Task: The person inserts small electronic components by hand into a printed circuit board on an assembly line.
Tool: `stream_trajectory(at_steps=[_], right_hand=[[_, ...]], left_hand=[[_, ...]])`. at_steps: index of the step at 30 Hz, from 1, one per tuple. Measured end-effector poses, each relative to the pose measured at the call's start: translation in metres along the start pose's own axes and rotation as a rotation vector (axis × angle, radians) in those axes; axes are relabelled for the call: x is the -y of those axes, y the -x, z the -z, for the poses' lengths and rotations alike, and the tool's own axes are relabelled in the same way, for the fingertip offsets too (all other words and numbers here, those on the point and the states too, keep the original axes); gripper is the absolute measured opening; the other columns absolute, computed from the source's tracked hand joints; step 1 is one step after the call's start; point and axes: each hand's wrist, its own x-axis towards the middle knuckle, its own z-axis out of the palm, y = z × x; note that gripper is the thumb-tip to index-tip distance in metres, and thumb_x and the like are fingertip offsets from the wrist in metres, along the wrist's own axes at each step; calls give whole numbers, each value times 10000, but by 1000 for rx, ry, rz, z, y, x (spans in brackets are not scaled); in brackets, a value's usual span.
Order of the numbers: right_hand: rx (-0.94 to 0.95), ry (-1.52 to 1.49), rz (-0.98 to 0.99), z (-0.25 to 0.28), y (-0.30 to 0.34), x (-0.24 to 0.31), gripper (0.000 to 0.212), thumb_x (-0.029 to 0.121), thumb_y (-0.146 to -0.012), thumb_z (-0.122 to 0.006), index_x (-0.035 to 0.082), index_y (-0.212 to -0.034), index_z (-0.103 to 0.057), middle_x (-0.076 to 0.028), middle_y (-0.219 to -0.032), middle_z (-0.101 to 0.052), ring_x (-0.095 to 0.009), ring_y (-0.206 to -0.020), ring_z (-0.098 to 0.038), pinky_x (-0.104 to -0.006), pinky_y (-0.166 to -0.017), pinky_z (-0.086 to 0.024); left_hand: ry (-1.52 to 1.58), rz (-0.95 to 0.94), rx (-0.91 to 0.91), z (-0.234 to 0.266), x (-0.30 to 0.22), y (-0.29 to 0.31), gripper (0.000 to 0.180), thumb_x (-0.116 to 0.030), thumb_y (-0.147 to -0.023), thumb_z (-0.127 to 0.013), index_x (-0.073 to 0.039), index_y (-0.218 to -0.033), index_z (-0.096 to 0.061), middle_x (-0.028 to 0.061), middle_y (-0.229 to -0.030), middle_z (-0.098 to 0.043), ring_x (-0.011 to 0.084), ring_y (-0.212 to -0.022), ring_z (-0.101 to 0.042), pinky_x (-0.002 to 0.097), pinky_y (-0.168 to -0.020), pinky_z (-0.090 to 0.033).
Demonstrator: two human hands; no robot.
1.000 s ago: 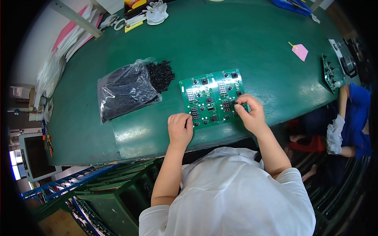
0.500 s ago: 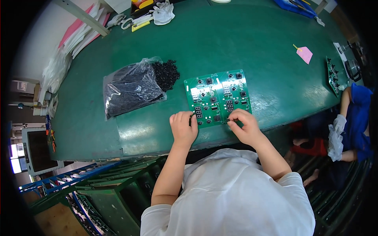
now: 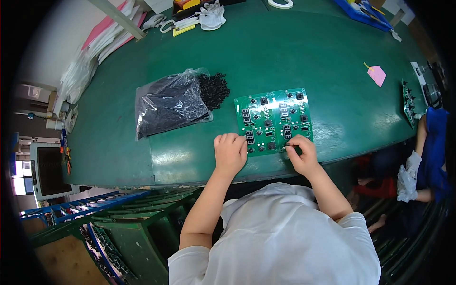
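Note:
A green circuit board panel [image 3: 273,119] with several small black parts lies near the front edge of the green table [image 3: 285,52]. My left hand [image 3: 230,153] rests curled on the table at the panel's near left corner, fingers closed against its edge. My right hand [image 3: 301,153] is at the panel's near right edge, thumb and fingers pinched on a small black component [image 3: 288,144] at the board. A clear plastic bag of small black components [image 3: 168,103] lies left of the panel, with a loose heap spilled from its mouth [image 3: 213,88].
A pink note [image 3: 377,75] and another green circuit board [image 3: 409,101] lie at the right, where a person in blue [image 3: 434,152] sits. White gloves [image 3: 211,15], scissors and tape are at the far edge. Stacked bags lie far left; blue and green racks stand below.
My right hand has moved from the panel's right side to its near right edge. My left hand has shifted slightly toward the near left corner. The view has drifted a little.

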Motion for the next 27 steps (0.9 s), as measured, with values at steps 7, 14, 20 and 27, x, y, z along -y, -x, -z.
stream_trajectory(at_steps=[7,14,20,27], right_hand=[[-40,-49,-132,1,4,0,80,-6,-784,-628,10,-821,-559,-85,-749,-588,-191,-661,-573,-283,-582,-440],[72,-95,-102,1,1,9,74,1,-789,-628,13,-818,-561,-85,-760,-593,-199,-665,-578,-292,-584,-444],[-97,-10,26,10,-17,-3,80,20,-772,-633,26,-814,-566,-99,-731,-589,-248,-641,-575,-331,-576,-447],[-351,-237,-387,20,11,-56,83,42,-824,-646,7,-875,-592,-26,-767,-589,-90,-705,-535,-237,-634,-447]], left_hand=[[230,111,-207,-1,13,9,101,-63,-725,-685,-92,-811,-641,55,-804,-576,236,-775,-561,380,-747,-403],[59,-25,-82,-7,3,-4,66,-98,-741,-678,-89,-791,-636,50,-793,-567,243,-771,-551,393,-748,-397],[-42,-92,-47,3,13,0,74,-92,-730,-668,-95,-778,-611,66,-799,-574,260,-774,-553,415,-731,-387],[89,-147,-65,-16,11,-15,117,-78,-715,-682,-100,-793,-596,52,-792,-589,255,-804,-574,414,-749,-390]])
